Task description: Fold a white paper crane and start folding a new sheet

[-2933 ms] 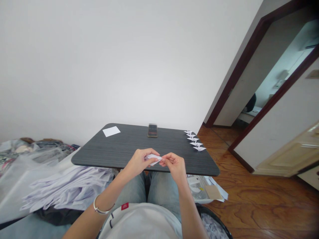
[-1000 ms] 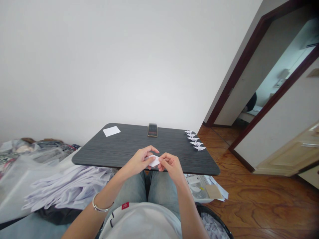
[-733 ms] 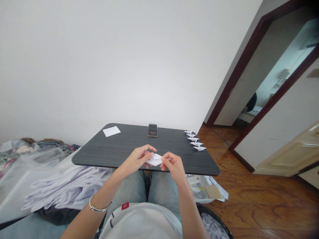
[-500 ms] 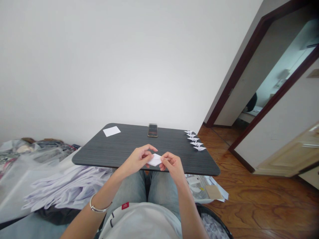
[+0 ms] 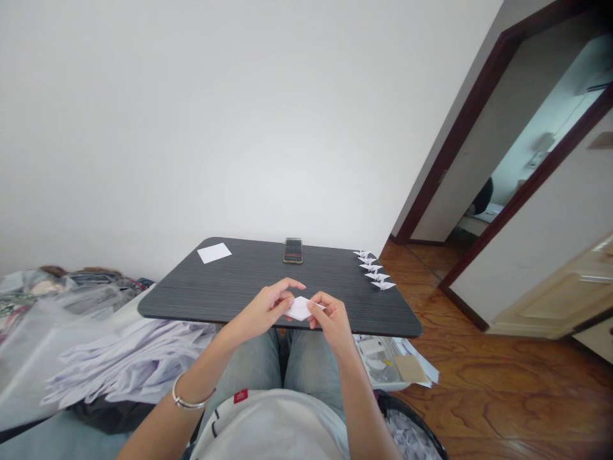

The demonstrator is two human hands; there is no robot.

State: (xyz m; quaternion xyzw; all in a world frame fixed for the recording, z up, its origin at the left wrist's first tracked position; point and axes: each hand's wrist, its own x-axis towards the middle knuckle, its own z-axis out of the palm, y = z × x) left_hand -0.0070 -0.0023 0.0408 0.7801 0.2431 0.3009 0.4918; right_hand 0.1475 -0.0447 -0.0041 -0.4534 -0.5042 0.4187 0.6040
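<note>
Between my hands, over the near edge of the dark table [image 5: 249,275], is a folded piece of white paper [image 5: 300,309] with a pointed, diamond-like outline. My left hand [image 5: 268,308] pinches its left corner between thumb and a curled finger, while the index finger stretches out above it. On the other side, my right hand [image 5: 330,315] grips the right corner with thumb and fingers. Several folded white paper cranes [image 5: 376,271] stand in a row along the table's right edge. A flat white sheet of paper [image 5: 214,253] lies at the far left.
A phone [image 5: 293,250] stands at the table's back, near the white wall. Piled white cloth [image 5: 134,364] and plastic bags lie to the left. Below the table's right side are a clear box [image 5: 378,358] with papers and a black bin [image 5: 414,434] holding white paper pieces.
The folded paper has turned or shifted slightly between my fingers, showing more of its right tip. Both hands stay in nearly the same place; the rest looks unchanged.
</note>
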